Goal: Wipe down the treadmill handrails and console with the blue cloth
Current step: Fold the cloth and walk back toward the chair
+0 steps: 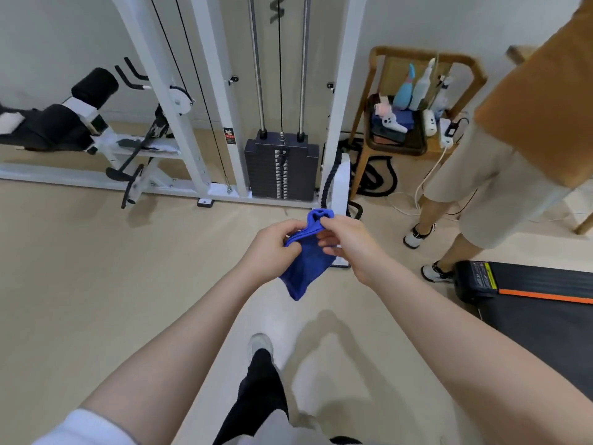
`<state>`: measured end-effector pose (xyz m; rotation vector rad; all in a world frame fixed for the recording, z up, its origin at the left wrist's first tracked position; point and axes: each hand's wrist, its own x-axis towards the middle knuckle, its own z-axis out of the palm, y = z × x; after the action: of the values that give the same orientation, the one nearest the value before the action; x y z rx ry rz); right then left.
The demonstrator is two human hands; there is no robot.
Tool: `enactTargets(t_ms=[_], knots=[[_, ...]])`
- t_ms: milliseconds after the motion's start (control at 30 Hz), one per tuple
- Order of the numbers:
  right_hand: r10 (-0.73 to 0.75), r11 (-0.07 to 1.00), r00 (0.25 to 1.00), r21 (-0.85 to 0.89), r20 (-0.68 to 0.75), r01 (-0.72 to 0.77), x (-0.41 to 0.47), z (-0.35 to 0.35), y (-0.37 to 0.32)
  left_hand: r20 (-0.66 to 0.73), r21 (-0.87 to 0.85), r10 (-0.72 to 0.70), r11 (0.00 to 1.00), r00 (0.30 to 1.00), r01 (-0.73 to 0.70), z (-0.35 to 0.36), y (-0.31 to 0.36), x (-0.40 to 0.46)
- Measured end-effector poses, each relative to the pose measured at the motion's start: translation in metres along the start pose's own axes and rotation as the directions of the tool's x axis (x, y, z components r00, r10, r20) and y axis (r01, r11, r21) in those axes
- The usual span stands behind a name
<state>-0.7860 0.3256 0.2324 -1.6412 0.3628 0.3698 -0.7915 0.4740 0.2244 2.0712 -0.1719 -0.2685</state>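
Observation:
The blue cloth [305, 264] hangs bunched in front of me at the frame's middle, held by both hands. My left hand [272, 245] pinches its left upper edge. My right hand [343, 239] grips the top fold from the right. The cloth's lower corner droops free above the floor. The treadmill [526, 290] lies at the right edge: a black deck end with an orange stripe is in view. Its handrails and console are out of frame.
A white cable weight machine [279, 165] stands straight ahead, a black bench [64, 123] to its left. A wooden chair [414, 123] with spray bottles and a tray stands at the back right. Another person [500, 175] stands beside the treadmill. Cables trail on the floor there.

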Motion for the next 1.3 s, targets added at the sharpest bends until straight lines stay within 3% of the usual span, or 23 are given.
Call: enactTargets(t_ms=[200, 300, 467, 533, 633, 700, 800, 933, 1067, 1167, 1300], knots=[[-0.19, 0.982, 0.98, 0.02, 0.063, 0.189, 0.102, -0.023, -0.034, 0.07, -0.103, -0.049, 0.993, 0.996, 0.056, -0.031, 0.003, 0.129], [-0.168, 0.982, 0.98, 0.105, 0.103, 0.157, 0.156, -0.034, -0.056, 0.165, -0.211, -0.076, 0.971, 0.983, 0.11, -0.057, 0.016, 0.194], [-0.154, 0.988, 0.976, 0.023, 0.156, 0.152, 0.227, -0.057, -0.086, 0.347, -0.357, -0.077, 0.911, 0.935, 0.208, -0.093, 0.037, 0.297], [-0.149, 0.983, 0.975, 0.137, 0.167, 0.126, 0.248, -0.069, -0.09, 0.391, -0.487, -0.109, 0.818, 0.914, 0.306, -0.096, 0.041, 0.33], [-0.167, 0.915, 0.975, 0.391, 0.144, 0.099, 0.276, -0.089, -0.103, 0.475, -0.707, -0.208, 0.489, 0.855, 0.511, -0.086, 0.037, 0.371], [-0.175, 0.879, 0.981, 0.462, 0.086, 0.117, 0.299, -0.106, -0.115, 0.547, -0.742, -0.202, 0.331, 0.812, 0.582, -0.068, 0.03, 0.399], [-0.153, 0.872, 0.988, 0.471, -0.003, 0.136, 0.336, -0.135, -0.132, 0.639, -0.721, -0.144, 0.23, 0.755, 0.654, -0.036, 0.028, 0.437], [-0.134, 0.892, 0.991, 0.433, -0.018, 0.129, 0.387, -0.183, -0.151, 0.664, -0.736, -0.059, 0.125, 0.746, 0.665, 0.007, 0.045, 0.482], [-0.11, 0.936, 0.994, 0.337, 0.012, 0.1, 0.435, -0.24, -0.172, 0.571, -0.765, -0.188, 0.233, 0.8, 0.601, 0.041, 0.07, 0.537], [-0.066, 0.956, 0.998, 0.288, 0.017, 0.058, 0.468, -0.279, -0.181, 0.364, -0.779, -0.312, 0.414, 0.878, 0.471, 0.068, 0.085, 0.578], [-0.057, 0.97, 0.994, 0.24, 0.094, 0.033, 0.501, -0.319, -0.183, 0.11, -0.675, -0.337, 0.665, 0.935, 0.319, 0.092, 0.101, 0.613]])
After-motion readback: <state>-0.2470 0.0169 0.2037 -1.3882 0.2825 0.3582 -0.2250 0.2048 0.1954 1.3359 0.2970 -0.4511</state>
